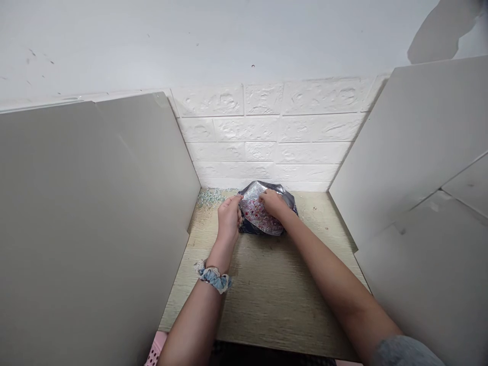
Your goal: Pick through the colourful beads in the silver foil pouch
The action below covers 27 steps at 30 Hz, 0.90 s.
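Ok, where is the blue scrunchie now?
In the head view, the blue scrunchie is around the left wrist, just below the left hand, over the wooden surface.

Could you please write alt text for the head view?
The left hand pinches the edge of a silver-lined bag of pink pieces; the right hand is at its opening. Pale pieces lie left of it on the table.

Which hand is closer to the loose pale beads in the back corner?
Left. Your left hand is just right of the loose beads, at the bag's left edge; your right hand is farther right, over the bag's upper middle.
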{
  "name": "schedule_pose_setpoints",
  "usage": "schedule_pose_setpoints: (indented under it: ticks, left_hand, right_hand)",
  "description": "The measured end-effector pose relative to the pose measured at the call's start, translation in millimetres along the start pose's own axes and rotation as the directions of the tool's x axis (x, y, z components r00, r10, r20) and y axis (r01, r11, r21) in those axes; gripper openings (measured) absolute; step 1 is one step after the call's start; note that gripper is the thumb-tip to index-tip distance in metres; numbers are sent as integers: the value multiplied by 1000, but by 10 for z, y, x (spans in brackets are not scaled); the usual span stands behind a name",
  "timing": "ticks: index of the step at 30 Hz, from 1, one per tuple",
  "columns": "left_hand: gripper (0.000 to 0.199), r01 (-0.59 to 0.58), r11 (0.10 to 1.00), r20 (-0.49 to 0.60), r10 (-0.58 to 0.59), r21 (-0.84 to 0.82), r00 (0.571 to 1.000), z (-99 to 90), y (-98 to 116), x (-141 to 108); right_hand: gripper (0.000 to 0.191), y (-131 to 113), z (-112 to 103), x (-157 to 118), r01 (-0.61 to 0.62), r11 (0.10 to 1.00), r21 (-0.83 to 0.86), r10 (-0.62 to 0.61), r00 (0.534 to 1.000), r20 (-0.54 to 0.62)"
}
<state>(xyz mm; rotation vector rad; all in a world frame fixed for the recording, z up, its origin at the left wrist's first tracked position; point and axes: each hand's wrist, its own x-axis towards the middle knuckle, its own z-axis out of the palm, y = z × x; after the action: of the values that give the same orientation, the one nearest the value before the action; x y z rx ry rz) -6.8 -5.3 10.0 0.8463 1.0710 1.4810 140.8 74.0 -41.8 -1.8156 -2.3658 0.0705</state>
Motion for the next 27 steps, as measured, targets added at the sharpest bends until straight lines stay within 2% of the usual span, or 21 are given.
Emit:
schedule_pose_setpoints:
  ticks: [10, 17, 19, 23, 27]
  left_hand:
    - [19, -3, 1000, 5, 3, -16, 1000, 0, -5, 5]
    - [15, -3, 1000, 26, 4, -19, 1000, -16, -29, 20]
    - [16, -4, 1000, 25, 4, -23, 1000, -18, -31, 21]
    - [18, -4, 1000, 20, 4, -29, 1000, -16, -27, 17]
    - [18, -13, 1000, 15, 13, -21, 1000, -9, -24, 16]
  right_hand:
    - [30, -11, -14, -2, 14, 1000, 6, -14, 1000, 24]
    - [48, -123, 41, 14, 159, 986, 56, -163, 984, 70]
    - [44, -139, 41, 16, 159, 986, 54, -164, 983, 83]
    - [25, -168, -2, 10, 141, 990, 25, -142, 988, 51]
    - [29, -301, -37, 5, 156, 987, 42, -156, 988, 10]
